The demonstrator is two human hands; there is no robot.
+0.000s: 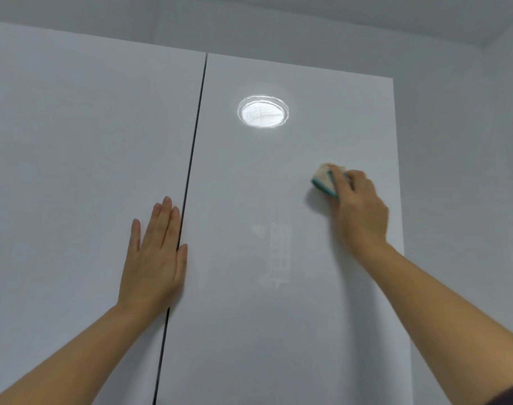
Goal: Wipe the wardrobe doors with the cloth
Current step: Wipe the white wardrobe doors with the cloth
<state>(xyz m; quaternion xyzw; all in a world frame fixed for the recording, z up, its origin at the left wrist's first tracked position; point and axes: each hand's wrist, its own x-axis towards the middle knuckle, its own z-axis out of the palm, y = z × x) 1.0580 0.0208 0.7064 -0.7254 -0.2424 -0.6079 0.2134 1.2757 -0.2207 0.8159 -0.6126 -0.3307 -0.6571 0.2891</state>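
Step in hand: wiping, right door. Left hand (155,252) lies flat, fingers straight, on the glossy white left wardrobe door (74,141), thumb just over the dark seam. Right hand (360,211) grips the folded cream cloth with a teal edge (325,179), pressed to the glossy white right wardrobe door (264,317), above and right of the left hand. Round lamp reflection (263,112) lies up-left of the cloth. Next probably calls for even, firm strokes toward it.

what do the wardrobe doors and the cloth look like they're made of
Wardrobe doors: probably lacquered or laminated board, smooth high-gloss pale grey; the right door mirrors a round light sharply.
Cloth: soft matte fabric, perhaps microfibre or sponge-backed, cream with a teal edge; it bunches in the right hand.
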